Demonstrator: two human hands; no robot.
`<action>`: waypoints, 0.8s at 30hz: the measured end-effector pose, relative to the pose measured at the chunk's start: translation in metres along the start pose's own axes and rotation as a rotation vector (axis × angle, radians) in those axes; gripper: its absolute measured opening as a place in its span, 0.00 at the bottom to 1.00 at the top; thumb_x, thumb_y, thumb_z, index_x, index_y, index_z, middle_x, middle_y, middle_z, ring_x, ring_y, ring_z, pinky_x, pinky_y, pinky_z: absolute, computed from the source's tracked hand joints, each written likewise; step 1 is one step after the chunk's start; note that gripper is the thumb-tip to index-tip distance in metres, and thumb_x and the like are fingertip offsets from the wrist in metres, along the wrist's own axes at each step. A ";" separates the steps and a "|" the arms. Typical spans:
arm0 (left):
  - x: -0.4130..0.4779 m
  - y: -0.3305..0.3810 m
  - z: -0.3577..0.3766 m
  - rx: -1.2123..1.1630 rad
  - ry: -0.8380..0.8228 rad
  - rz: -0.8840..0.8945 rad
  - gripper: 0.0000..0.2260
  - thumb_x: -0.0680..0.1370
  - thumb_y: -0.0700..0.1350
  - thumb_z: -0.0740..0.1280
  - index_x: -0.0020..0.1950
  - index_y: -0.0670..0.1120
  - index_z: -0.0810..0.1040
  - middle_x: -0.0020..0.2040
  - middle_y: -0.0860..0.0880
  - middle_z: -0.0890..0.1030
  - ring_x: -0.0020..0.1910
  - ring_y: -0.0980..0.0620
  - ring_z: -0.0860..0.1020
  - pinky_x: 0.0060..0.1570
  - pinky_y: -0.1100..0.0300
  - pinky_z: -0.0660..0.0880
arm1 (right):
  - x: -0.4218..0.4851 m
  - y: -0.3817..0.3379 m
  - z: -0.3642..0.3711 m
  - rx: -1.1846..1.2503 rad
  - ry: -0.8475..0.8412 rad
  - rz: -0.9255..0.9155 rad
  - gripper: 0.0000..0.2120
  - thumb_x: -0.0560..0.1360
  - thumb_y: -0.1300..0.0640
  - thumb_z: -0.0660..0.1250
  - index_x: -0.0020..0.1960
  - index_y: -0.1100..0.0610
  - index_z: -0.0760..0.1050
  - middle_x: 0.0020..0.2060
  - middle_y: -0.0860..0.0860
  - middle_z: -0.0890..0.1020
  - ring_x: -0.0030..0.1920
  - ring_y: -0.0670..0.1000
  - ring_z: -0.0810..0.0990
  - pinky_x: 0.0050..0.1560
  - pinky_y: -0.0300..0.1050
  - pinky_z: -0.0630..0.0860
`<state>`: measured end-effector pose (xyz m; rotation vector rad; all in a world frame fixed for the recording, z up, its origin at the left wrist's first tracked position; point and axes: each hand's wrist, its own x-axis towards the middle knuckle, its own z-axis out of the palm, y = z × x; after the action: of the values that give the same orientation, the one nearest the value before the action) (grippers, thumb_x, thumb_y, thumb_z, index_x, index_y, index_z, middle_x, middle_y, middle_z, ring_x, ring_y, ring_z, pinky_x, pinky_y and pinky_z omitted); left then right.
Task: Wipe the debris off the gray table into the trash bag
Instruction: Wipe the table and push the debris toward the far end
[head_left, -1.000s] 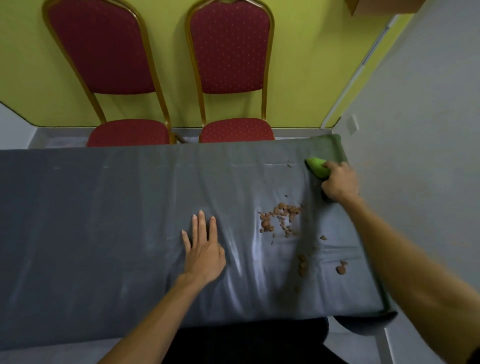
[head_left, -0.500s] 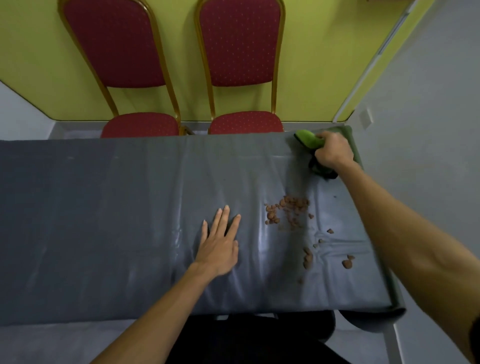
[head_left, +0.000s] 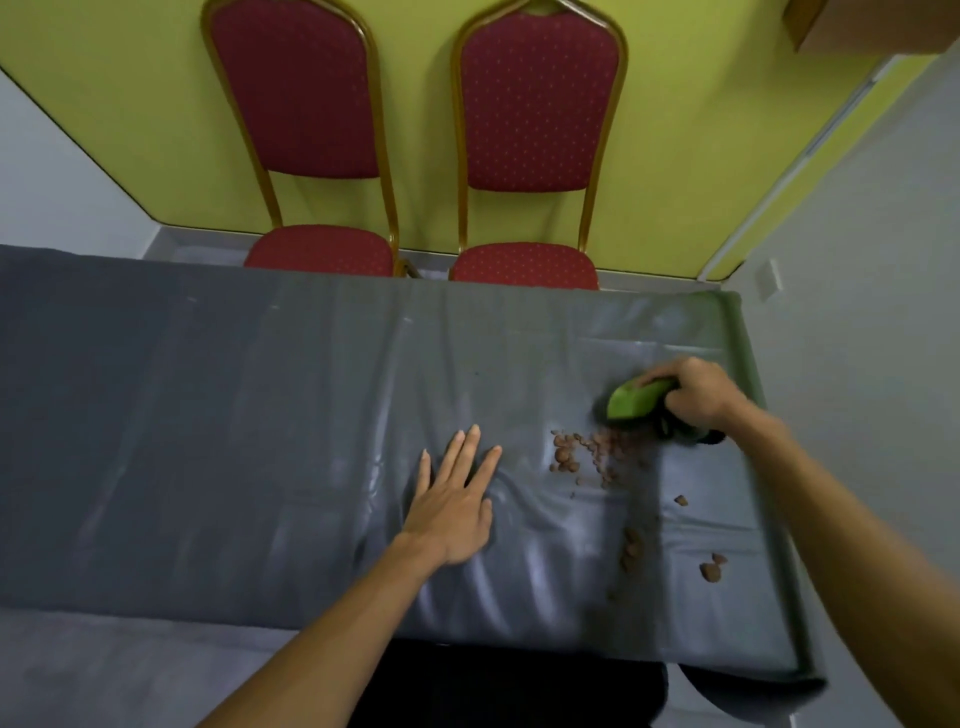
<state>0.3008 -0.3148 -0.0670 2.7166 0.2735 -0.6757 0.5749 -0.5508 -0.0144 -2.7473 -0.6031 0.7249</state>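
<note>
A gray cloth-covered table fills the middle of the view. Brown debris lies in a cluster on its right part, with a few more bits nearer the front right corner. My right hand is shut on a green-handled brush whose dark bristles touch the table just behind and right of the cluster. My left hand lies flat on the cloth, fingers apart, left of the debris. A black trash bag hangs below the table's front edge.
Two red chairs with gold frames stand behind the table against a yellow-green wall. A gray wall runs close along the table's right end. The cloth is wrinkled around my left hand.
My right hand has brought the brush from the table's far right corner toward me, down to the back edge of the debris cluster. My left hand stays flat on the cloth.
</note>
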 end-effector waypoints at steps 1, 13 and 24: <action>0.000 0.001 0.000 -0.003 -0.003 -0.001 0.30 0.82 0.52 0.50 0.78 0.56 0.35 0.76 0.52 0.25 0.74 0.53 0.25 0.74 0.41 0.31 | -0.004 0.014 -0.005 0.016 0.102 0.085 0.28 0.64 0.70 0.62 0.55 0.47 0.83 0.55 0.56 0.84 0.56 0.61 0.79 0.55 0.48 0.77; -0.003 0.010 -0.003 0.031 -0.052 -0.027 0.30 0.82 0.50 0.48 0.77 0.54 0.31 0.75 0.49 0.24 0.73 0.50 0.23 0.73 0.36 0.33 | -0.090 -0.034 0.079 0.062 0.251 0.308 0.24 0.70 0.63 0.65 0.65 0.53 0.73 0.58 0.62 0.74 0.57 0.66 0.72 0.55 0.57 0.74; 0.001 0.010 0.001 0.064 -0.060 -0.025 0.31 0.82 0.51 0.48 0.77 0.53 0.30 0.74 0.48 0.22 0.73 0.48 0.23 0.71 0.36 0.32 | -0.061 -0.036 0.036 0.232 0.384 0.395 0.25 0.69 0.64 0.63 0.63 0.48 0.78 0.58 0.58 0.77 0.59 0.63 0.75 0.55 0.55 0.76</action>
<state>0.3038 -0.3241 -0.0656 2.7516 0.2765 -0.7850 0.4961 -0.5413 -0.0081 -2.6988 0.1012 0.2937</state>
